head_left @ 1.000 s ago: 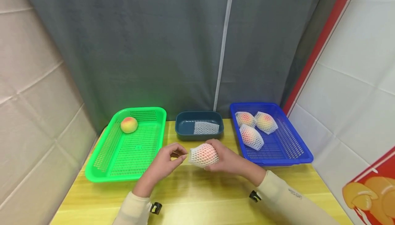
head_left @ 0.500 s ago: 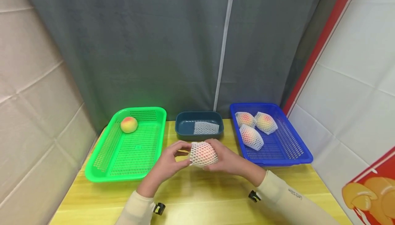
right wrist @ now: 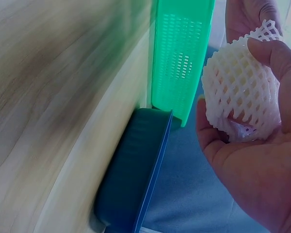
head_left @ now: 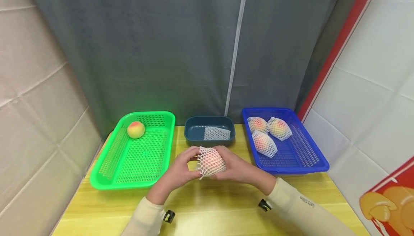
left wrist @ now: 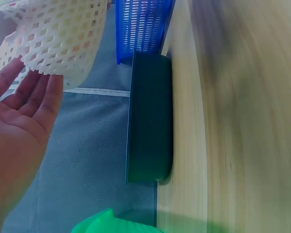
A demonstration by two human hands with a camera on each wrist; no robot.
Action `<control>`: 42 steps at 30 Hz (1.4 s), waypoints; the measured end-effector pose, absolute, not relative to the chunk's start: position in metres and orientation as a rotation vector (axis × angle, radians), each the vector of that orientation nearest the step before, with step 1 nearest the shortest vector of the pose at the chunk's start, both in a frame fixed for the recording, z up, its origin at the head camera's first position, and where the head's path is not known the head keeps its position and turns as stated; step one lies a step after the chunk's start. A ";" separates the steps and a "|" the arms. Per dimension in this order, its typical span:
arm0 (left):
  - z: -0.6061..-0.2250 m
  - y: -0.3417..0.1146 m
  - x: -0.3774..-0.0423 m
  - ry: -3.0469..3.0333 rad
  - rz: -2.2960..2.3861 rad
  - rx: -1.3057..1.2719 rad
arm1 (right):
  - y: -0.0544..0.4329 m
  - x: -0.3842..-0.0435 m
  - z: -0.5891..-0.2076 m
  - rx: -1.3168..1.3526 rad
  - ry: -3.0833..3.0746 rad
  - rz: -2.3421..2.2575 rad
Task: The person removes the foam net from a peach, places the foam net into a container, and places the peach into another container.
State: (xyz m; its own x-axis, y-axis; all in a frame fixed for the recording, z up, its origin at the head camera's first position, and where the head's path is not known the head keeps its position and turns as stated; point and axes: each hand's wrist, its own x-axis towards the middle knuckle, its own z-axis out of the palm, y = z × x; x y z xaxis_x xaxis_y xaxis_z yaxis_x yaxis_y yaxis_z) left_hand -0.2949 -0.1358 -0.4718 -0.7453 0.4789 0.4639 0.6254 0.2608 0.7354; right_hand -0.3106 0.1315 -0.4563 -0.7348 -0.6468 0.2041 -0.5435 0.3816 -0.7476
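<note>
Above the table's middle, my right hand (head_left: 235,167) holds a peach (right wrist: 235,90) wrapped in a white foam net (head_left: 211,162), with thumb and fingers curled round it. From the other side my left hand (head_left: 179,169) pinches the net's left edge between thumb and fingers. That edge is spread wide in the head view. In the left wrist view the left fingertips (left wrist: 52,90) lie at the net's rim, some of them hidden behind the mesh. The peach's pink and yellow skin shows through the holes.
A green basket (head_left: 171,146) on the left holds one bare peach (head_left: 136,130). Behind the hands, a dark teal tray (head_left: 194,143) contains flat foam netting (head_left: 216,134). On the right, a blue basket (head_left: 291,169) holds three netted peaches (head_left: 264,143). A grey curtain (head_left: 155,49) hangs behind.
My left hand has moved right from beside the net to its left edge and now grips it. The net's left end has widened; the wrapped peach has shifted slightly left.
</note>
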 end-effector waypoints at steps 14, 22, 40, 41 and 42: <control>-0.472 -0.129 -0.298 -2.460 -1.538 -1.001 | 0.123 -0.310 -0.454 -1.057 2.479 -1.317; -0.471 -0.127 -0.299 -2.517 -1.530 -0.973 | 0.120 -0.310 -0.453 -1.040 2.491 -1.324; -0.468 -0.131 -0.300 -2.484 -1.474 -0.860 | 0.124 -0.314 -0.454 -1.063 2.623 -1.295; -0.468 -0.132 -0.300 -2.485 -1.473 -0.849 | 0.125 -0.315 -0.454 -1.055 2.651 -1.284; -0.467 -0.133 -0.300 -2.483 -1.478 -0.841 | 0.126 -0.315 -0.454 -1.045 2.665 -1.280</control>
State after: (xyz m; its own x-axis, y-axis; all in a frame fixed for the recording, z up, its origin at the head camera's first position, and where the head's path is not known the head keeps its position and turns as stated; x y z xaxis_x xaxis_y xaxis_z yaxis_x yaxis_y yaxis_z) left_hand -0.3004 -0.1325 -0.4672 -0.8357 0.3944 0.3822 0.5240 0.3641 0.7699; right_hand -0.3152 0.1257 -0.4537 -0.7780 -0.5685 0.2674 -0.5640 0.4446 -0.6958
